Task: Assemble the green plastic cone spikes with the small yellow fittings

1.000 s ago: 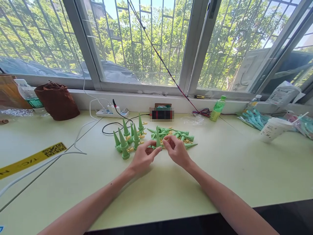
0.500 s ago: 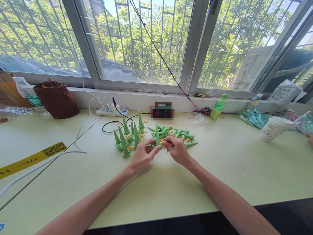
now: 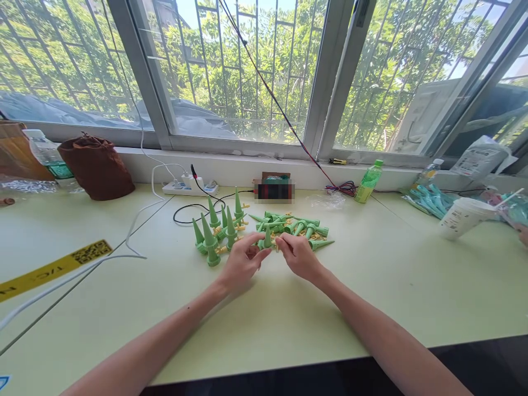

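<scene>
Between the fingers of my left hand (image 3: 246, 257) is a green plastic watering spike (image 3: 268, 237), its pointed tip up and looking foreshortened. The left hand is closed around its lower part. My right hand (image 3: 300, 254) is closed in a pinch at the spike's right side, where a bit of yellow shows; the fingertips hide most of that piece. To the left, several green spikes (image 3: 209, 235) stand on their wide ends, some with yellow valves (image 3: 240, 228) sticking out sideways. Behind the hands lies a heap of loose green spikes (image 3: 303, 225) mixed with small yellow parts.
A white power strip (image 3: 190, 188) with cables and a small dark device (image 3: 273, 190), partly blurred, sit along the window. A green bottle (image 3: 368, 181) and a white cup (image 3: 464, 217) stand at right. At left are a brown drawstring bag (image 3: 97, 168) and a white cable (image 3: 131, 231).
The spike in my left hand has tilted, so it looks shorter. My right fingers have curled in more tightly beside it. The standing spikes and the heap stay as they were.
</scene>
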Available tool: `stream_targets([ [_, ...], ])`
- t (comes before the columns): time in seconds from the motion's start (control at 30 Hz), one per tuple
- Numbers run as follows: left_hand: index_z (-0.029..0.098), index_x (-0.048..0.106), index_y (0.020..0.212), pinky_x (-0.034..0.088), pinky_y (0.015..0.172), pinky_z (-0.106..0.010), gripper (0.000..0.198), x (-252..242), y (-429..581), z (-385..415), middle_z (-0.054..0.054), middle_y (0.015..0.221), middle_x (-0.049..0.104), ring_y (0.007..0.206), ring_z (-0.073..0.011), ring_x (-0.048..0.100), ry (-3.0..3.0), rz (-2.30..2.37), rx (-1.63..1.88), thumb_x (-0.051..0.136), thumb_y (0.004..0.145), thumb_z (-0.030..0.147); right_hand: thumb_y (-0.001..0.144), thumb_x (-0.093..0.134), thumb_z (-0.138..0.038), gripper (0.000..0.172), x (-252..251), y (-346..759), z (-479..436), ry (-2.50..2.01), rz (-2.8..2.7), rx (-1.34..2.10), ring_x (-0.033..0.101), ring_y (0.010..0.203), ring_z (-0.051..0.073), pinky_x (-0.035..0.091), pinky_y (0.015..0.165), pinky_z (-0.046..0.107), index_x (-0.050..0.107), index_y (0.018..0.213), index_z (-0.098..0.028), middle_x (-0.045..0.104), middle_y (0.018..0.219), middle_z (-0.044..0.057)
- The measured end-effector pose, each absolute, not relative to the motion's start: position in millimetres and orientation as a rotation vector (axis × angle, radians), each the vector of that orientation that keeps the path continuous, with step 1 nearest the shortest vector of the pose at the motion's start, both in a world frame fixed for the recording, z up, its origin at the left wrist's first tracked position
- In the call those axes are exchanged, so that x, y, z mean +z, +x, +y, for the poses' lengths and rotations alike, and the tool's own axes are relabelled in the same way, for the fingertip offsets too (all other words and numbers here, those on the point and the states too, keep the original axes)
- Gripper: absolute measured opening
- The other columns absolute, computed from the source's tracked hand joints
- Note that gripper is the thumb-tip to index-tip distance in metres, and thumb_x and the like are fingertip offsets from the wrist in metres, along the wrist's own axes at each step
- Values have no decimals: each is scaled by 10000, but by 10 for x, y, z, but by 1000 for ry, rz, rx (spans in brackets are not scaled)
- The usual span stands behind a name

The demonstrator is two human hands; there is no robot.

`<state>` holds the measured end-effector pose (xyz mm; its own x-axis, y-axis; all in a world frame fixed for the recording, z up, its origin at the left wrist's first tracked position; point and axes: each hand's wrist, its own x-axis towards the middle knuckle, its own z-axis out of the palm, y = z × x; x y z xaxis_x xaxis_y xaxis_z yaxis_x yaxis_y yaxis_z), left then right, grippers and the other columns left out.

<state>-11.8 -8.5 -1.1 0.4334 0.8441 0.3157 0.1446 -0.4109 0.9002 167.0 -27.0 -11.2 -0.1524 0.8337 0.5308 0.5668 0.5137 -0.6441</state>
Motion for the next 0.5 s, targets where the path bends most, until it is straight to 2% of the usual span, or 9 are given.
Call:
stream_targets([
  [0.1, 184, 612, 962, 385, 425, -201, 250, -15, -116, -88, -10, 836, 567, 467, -50, 454, 1881, 839, 1034, 614, 833, 398, 991, 329, -436, 432, -98, 1673, -276, -1172, -1847, 368, 337, 501, 109, 281, 529, 256, 425, 640, -203, 428, 556, -32],
  [0.27, 181, 604, 947, 393, 446, -203, 243, -10, -100, -114, 32, 653, 522, 461, -68, 447, 1912, 884, 1023, 613, 836, 397, 999, 311, -421, 438, -81, 1679, -280, -1179, -1858, 379, 373, 507, 109, 288, 546, 257, 438, 643, -200, 469, 577, -20],
  [0.5, 166, 574, 935, 364, 430, -209, 319, 19, -93, -140, 59, 538, 466, 443, -84, 439, 1773, 911, 956, 619, 821, 461, 985, 355, -446, 415, -66, 1671, -291, -1163, -1839, 430, 300, 514, 107, 249, 518, 253, 380, 647, -207, 358, 562, -48],
])
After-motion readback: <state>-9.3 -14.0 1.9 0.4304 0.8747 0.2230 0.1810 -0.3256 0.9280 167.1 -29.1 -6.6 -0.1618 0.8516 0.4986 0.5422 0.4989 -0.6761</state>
